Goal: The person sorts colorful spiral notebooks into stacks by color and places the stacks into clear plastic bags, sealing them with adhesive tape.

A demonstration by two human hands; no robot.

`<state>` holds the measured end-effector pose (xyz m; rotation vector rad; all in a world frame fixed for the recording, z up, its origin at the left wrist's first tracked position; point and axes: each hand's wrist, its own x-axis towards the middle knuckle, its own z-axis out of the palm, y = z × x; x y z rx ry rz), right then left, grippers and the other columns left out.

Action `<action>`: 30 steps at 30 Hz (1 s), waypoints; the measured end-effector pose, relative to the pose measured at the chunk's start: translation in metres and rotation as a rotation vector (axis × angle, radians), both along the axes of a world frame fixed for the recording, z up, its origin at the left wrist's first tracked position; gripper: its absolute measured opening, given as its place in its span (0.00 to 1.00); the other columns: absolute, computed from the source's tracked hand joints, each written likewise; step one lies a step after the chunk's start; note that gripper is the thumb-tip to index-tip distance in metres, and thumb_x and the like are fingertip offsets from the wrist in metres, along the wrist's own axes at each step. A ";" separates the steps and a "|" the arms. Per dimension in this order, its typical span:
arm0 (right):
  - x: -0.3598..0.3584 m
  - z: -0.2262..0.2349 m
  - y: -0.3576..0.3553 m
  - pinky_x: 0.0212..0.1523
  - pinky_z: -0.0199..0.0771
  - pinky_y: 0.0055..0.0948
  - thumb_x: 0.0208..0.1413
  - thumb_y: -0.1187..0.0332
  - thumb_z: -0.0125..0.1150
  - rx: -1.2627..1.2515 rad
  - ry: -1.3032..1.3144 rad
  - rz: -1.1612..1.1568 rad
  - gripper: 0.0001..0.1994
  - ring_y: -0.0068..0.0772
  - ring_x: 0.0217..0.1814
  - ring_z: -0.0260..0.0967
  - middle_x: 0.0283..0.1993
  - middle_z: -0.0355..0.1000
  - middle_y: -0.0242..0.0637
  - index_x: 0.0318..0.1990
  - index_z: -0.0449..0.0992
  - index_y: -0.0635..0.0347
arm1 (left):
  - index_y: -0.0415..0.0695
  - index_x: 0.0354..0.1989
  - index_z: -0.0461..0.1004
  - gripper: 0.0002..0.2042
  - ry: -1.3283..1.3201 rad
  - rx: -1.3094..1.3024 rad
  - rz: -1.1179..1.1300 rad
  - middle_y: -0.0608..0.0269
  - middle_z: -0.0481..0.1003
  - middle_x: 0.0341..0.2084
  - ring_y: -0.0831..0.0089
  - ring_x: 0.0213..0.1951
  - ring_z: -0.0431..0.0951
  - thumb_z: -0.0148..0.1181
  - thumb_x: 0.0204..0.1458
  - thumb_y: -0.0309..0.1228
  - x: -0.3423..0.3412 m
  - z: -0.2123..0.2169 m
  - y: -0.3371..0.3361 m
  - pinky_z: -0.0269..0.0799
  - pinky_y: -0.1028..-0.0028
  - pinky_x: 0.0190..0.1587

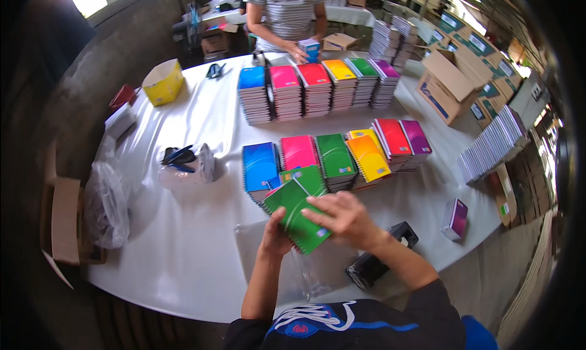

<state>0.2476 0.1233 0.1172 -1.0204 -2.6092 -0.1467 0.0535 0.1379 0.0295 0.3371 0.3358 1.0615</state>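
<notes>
My left hand (278, 235) is closed around the lower left edge of a small stack of spiral notebooks with a green notebook (293, 211) on top. Over that cover lies my right hand (345, 220), its fingers stretched out and touching the upper right side. Just beyond is another green notebook (314, 178), partly covered by the ones I hold. Behind them stand piles of notebooks: blue (260, 164), pink (297, 149), green (335, 156), yellow (368, 157), red (391, 137) and purple (415, 137). Clear plastic bags (259, 243) lie beneath my hands.
By my right forearm sits a black tape dispenser (366, 270); a purple notebook pack (455, 219) lies farther right. Across the table a person (287, 17) handles a small pack behind a second notebook row (316, 93). Left are a wrapped bundle (186, 170) and a yellow container (163, 84).
</notes>
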 end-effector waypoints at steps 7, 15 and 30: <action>0.106 -0.014 0.056 0.66 0.43 0.56 0.29 0.64 0.75 -0.277 -0.263 -0.534 0.51 0.42 0.71 0.44 0.69 0.43 0.45 0.66 0.51 0.35 | 0.35 0.47 0.67 0.19 0.146 -0.234 -0.031 0.56 0.74 0.36 0.67 0.35 0.78 0.57 0.44 0.24 -0.004 0.000 -0.013 0.76 0.67 0.41; 0.147 -0.051 0.095 0.67 0.36 0.59 0.37 0.74 0.68 -0.448 -0.276 -0.627 0.47 0.40 0.72 0.41 0.71 0.40 0.40 0.66 0.50 0.30 | 0.37 0.44 0.67 0.16 0.230 -0.219 0.005 0.58 0.74 0.34 0.68 0.36 0.76 0.56 0.45 0.24 0.021 -0.001 -0.012 0.75 0.68 0.41; 0.241 -0.040 0.125 0.38 0.77 0.37 0.47 0.79 0.55 -0.158 0.162 -0.355 0.16 0.44 0.41 0.74 0.41 0.75 0.40 0.45 0.73 0.54 | 0.36 0.42 0.68 0.13 0.239 -0.164 -0.067 0.58 0.74 0.33 0.69 0.33 0.78 0.55 0.46 0.23 0.058 -0.003 -0.014 0.77 0.69 0.38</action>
